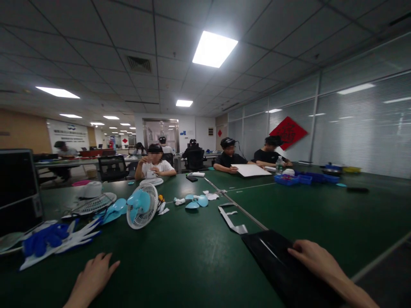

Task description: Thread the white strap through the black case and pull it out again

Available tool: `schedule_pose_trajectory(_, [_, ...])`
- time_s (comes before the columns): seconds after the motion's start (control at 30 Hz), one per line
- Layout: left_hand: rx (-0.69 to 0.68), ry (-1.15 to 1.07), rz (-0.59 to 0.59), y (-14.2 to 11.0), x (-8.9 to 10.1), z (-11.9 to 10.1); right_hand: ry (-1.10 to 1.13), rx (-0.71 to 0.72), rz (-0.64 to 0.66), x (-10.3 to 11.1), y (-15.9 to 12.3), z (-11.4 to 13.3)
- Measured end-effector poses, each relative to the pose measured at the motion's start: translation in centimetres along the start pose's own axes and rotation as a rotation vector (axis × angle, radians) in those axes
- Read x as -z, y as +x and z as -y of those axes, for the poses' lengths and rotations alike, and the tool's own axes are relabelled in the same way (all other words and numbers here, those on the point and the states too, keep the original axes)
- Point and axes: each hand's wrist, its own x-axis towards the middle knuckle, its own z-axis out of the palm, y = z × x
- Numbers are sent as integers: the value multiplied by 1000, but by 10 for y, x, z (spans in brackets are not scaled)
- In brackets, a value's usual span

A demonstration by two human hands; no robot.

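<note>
My left hand [93, 276] rests on the green table [192, 248] at the lower left, its fingers apart and nothing in it. My right hand [316, 256] is at the right edge of a glossy black flat panel [276, 261], with thumb and fingers closed on that edge. What kind of panel it is, I cannot tell. Just beyond the panel lies a silvery, bent strip [231, 220]. Ahead of my left hand a small fan head with a white grille [154, 209] and light-blue blades [139, 201] stands tilted on the table.
White and blue gloves [61, 239] lie at left, beside a dark box-like device [19, 188]. Loose blue fan blades [196, 201] and another white grille [96, 203] are farther back. Several people sit beyond; one holds a white board [252, 170]. Blue trays [285, 179] stand at right.
</note>
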Motion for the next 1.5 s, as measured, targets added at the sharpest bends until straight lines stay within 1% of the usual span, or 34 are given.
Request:
schedule_pose_trajectory(0.07, [1, 11, -16, 0, -2, 0, 27, 20, 25, 3, -4, -11])
schedule_pose_trajectory(0.13, [7, 23, -36, 0, -3, 0, 58, 61, 50, 3, -10, -16])
schedule_pose_trajectory(0.2, [11, 18, -43, 0, -3, 0, 100, 106, 67, -1, -17, -12])
schedule_pose_trajectory(0.27, [13, 7, -30, 0, -2, 0, 131, 152, 82, -6, -25, 1])
schedule_pose_trajectory(0.37, [17, -2, 10, 1, 1, 0, 139, 246, 97, -17, -33, 38])
schedule_pose_trajectory(0.5, [9, 21, 15, 0, 1, -2, 114, 424, 93, -33, -28, 100])
schedule_pose_trajectory(0.6, [15, 41, -25, -3, 1, -6, 108, 573, 117, -52, -16, 148])
schedule_pose_trajectory(0.7, [-4, 36, -110, -9, 4, -14, 96, 716, 136, -74, -8, 193])
schedule_pose_trajectory(0.8, [-103, -21, -173, -16, 10, -26, 92, 825, 186, -94, -6, 238])
schedule_pose_trajectory(0.9, [-238, -115, -165, -27, 15, -44, 97, 918, 222, -108, -10, 277])
schedule_pose_trajectory(0.97, [-323, -203, -112, -36, 17, -58, 105, 953, 240, -114, -16, 298])
schedule_pose_trajectory(1.03, [-381, -290, -60, -47, 19, -72, 130, 971, 254, -117, -21, 313])
schedule_pose_trajectory(1.13, [-450, -363, 72, -60, 21, -86, 208, 993, 261, -119, -25, 319])
schedule_pose_trajectory(1.23, [-509, -380, 153, -66, 23, -91, 262, 944, 263, -115, -22, 306])
schedule_pose_trajectory(1.33, [-497, -362, 183, -69, 25, -92, 263, 853, 293, -107, -13, 281])
schedule_pose_trajectory(1.4, [-477, -357, 189, -70, 27, -93, 256, 810, 338, -102, -8, 265])
schedule_pose_trajectory(1.5, [-468, -344, 185, -72, 32, -94, 257, 779, 394, -102, -4, 253])
